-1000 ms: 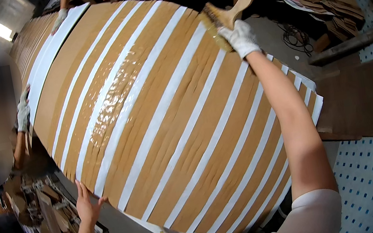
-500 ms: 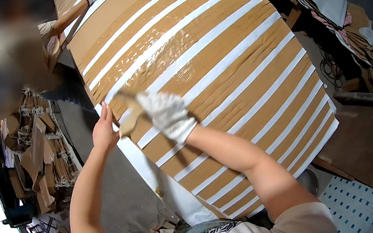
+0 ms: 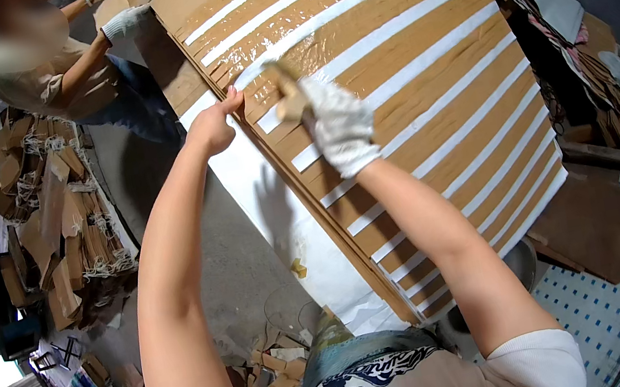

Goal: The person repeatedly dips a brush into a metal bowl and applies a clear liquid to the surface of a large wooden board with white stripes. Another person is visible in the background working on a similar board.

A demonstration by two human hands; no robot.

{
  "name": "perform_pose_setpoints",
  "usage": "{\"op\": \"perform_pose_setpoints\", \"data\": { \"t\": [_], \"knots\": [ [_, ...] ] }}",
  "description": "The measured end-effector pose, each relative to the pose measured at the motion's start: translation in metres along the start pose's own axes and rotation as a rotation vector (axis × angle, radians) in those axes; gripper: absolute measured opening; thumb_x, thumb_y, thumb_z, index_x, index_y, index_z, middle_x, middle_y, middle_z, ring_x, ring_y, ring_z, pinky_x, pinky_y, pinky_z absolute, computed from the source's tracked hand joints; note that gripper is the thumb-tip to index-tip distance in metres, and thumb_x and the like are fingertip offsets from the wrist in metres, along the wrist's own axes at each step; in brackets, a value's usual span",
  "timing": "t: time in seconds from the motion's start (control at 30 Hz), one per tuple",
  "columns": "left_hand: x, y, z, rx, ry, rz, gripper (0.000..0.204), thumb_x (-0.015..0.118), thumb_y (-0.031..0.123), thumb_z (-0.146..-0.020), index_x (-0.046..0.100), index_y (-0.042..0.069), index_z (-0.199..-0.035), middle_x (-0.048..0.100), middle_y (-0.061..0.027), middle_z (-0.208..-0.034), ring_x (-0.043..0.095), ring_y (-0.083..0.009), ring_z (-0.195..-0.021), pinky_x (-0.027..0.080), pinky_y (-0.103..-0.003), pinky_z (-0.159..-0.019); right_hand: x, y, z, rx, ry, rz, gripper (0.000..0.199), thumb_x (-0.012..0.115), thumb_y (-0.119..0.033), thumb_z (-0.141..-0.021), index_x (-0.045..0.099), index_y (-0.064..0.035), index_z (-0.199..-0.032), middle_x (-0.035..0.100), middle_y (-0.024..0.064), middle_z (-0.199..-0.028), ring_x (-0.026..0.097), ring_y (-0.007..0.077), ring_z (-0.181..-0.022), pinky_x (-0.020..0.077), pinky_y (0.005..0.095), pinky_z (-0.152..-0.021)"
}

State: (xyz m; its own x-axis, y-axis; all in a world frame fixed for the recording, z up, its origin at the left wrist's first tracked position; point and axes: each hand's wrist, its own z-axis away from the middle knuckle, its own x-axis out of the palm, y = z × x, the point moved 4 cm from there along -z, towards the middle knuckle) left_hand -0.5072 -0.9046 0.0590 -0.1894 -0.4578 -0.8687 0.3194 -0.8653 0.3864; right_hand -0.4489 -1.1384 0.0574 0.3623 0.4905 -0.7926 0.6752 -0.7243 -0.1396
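Observation:
My right hand point(image 3: 340, 126), in a white glove, is closed around the wooden handle of a brush point(image 3: 288, 98) held over a fanned row of brown cardboard sheets point(image 3: 423, 82) with white strips between them. My bare left hand point(image 3: 213, 126) presses on the left edge of the sheets beside the brush. The sheets nearest the brush look wet and glossy. The brush's bristles are hidden behind my glove.
Another person point(image 3: 68, 66) in white gloves works at the far end of the table. White paper point(image 3: 282, 223) covers the table edge. Piles of folded brown paper goods point(image 3: 55, 230) lie on the left floor. More stacks point(image 3: 598, 85) line the right side.
My right hand has swept the brush from the far right of the sheets to the left edge. My left hand slid up along the edge to meet it. The view swung left.

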Motion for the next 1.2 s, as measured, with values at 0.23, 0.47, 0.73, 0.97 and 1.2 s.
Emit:
{"op": "perform_pose_setpoints", "data": {
  "t": [0.23,0.47,0.73,0.97,1.2],
  "knots": [
    [0.001,-0.014,-0.001,0.018,-0.029,0.008,0.075,0.042,-0.008,-0.08,0.04,0.021,-0.149,0.026,-0.002,-0.159,0.039,-0.0297,-0.139,0.034,-0.031,-0.112,-0.042,0.058,0.006,0.339,-0.333,-0.064,0.02,0.069,-0.028,-0.085,0.067,-0.0126,-0.098,0.067,0.0152,-0.088,0.066,0.0342,-0.079,0.054,0.043,-0.067],
    [0.005,0.001,-0.01,0.012,-0.11,-0.22,0.068,0.048,0.013,-0.089,0.027,0.013,-0.154,0.018,-0.0058,-0.162,0.041,-0.0313,-0.138,0.035,-0.035,-0.112,-0.036,-0.036,0.084,0.151,-0.201,0.022,0.036,0.049,-0.01,-0.091,0.061,-0.0231,-0.123,0.061,0.0038,-0.089,0.063,0.0219,-0.08,0.0535,0.036,-0.063],
    [-0.002,0.034,0.003,0.01,-0.096,-0.413,0.104,0.068,0.061,-0.077,0.028,-0.004,-0.149,0.018,-0.023,-0.159,0.034,-0.0332,-0.143,0.037,-0.037,-0.112,-0.079,0.123,0.066,0.534,-0.28,-0.024,0.028,0.058,-0.027,-0.09,0.062,-0.0237,-0.118,0.066,0.009,-0.094,0.063,0.0296,-0.091,0.0517,0.0417,-0.076],
    [0.007,0.047,-0.003,0.013,-0.027,-0.604,0.125,0.076,0.075,-0.058,0.037,-0.011,-0.14,0.035,-0.028,-0.151,0.039,-0.0352,-0.139,0.043,-0.039,-0.107,-0.052,0.012,0.136,0.201,-0.159,0.023,0.031,0.048,-0.019,-0.094,0.06,-0.0257,-0.122,0.053,0.0024,-0.073,0.059,0.0174,-0.062,0.0475,0.0343,-0.045],
    [0.015,0.065,0.008,-0.139,0.053,-0.714,0.126,0.084,0.064,-0.057,0.032,-0.01,-0.144,0.033,-0.0246,-0.153,0.032,-0.0296,-0.144,0.04,-0.036,-0.11,-0.065,0.231,0.099,0.704,-0.308,-0.498,0.052,0.063,-0.054,-0.088,0.066,-0.0022,-0.096,0.067,0.016,-0.086,0.065,0.0324,-0.084,0.0522,0.0424,-0.075]
  ]
}}
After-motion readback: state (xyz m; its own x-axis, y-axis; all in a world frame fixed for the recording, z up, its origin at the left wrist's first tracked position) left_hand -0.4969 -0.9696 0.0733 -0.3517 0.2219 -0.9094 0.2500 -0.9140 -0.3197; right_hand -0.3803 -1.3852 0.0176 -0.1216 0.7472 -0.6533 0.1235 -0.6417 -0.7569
